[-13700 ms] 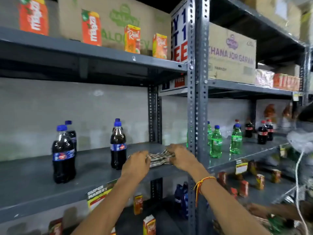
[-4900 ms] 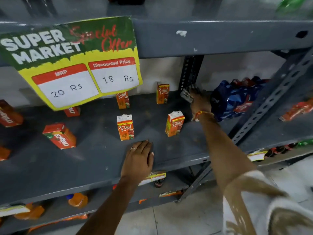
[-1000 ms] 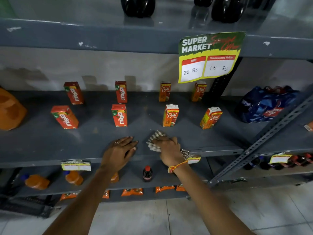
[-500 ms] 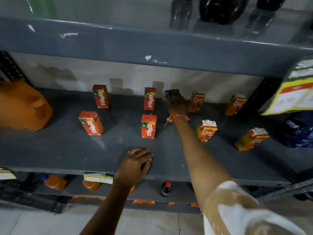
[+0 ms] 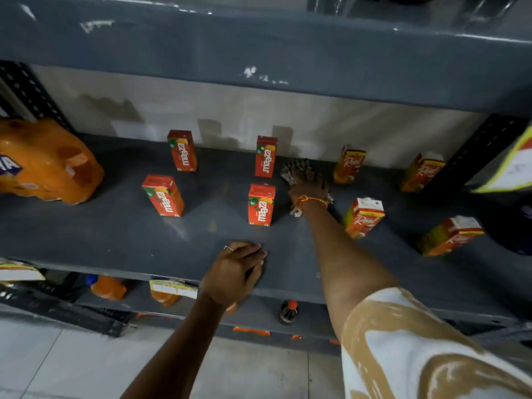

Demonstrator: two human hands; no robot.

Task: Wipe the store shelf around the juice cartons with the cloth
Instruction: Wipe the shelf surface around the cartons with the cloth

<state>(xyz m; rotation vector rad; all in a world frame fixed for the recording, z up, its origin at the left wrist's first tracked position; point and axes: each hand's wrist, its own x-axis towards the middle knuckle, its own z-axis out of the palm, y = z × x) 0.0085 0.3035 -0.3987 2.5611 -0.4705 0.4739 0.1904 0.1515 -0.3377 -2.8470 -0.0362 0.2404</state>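
Several small juice cartons stand on the grey shelf (image 5: 100, 234): red Maaza cartons (image 5: 261, 204) on the left and orange Real cartons (image 5: 363, 216) on the right. My right hand (image 5: 309, 187) reaches deep between the two groups and presses the checked cloth (image 5: 295, 169) flat on the shelf near the back wall, just right of the rear Maaza carton (image 5: 266, 156). My left hand (image 5: 234, 272) rests palm down on the shelf's front edge, holding nothing.
An orange shrink-wrapped bottle pack (image 5: 43, 164) lies at the shelf's left end. The upper shelf's front beam (image 5: 259, 50) overhangs. A price sign (image 5: 509, 165) hangs at the right. A dark pack (image 5: 518, 226) sits far right. Bottles (image 5: 288, 312) stand on the shelf below.
My right hand has drawn the cloth back a little from the rear wall toward me, between the cartons. My left hand stays on the front edge.
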